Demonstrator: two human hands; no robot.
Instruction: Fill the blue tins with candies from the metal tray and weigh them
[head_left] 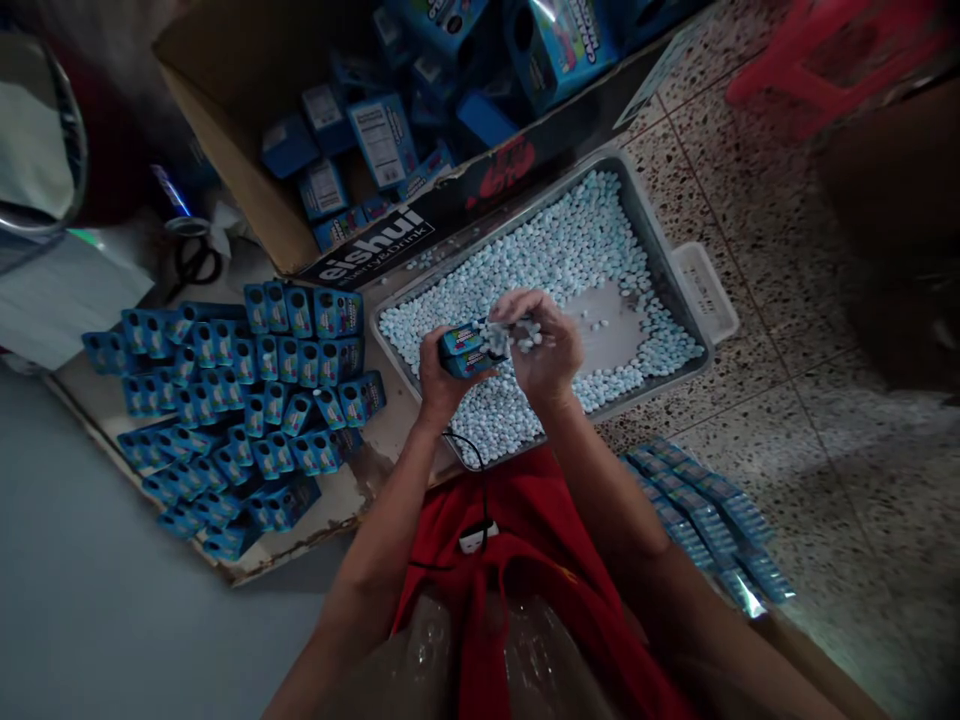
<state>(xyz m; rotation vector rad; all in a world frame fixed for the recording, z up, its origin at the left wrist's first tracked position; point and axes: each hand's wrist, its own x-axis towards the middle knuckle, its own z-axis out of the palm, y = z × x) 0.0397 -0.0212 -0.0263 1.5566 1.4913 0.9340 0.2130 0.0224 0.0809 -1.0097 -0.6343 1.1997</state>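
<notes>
My left hand (442,385) is wrapped round a pair of small blue candy boxes (463,350) lying on their sides above a grey tray (649,230). Close to their right ends, my right hand (546,350) is curled around a loose handful of pale candies (531,332), some showing between its fingers. Beneath both hands the tray holds a spread of light blue and white candies (495,425), with a bare patch of its bottom at the right.
Rows of blue boxes (274,360) with round holes stand on the table at left. A cardboard carton (240,150) of blue boxes is behind the tray. Wrapped blue packs (705,510) lie at right. Scissors (196,265) and a red plastic stool (832,60) sit farther off.
</notes>
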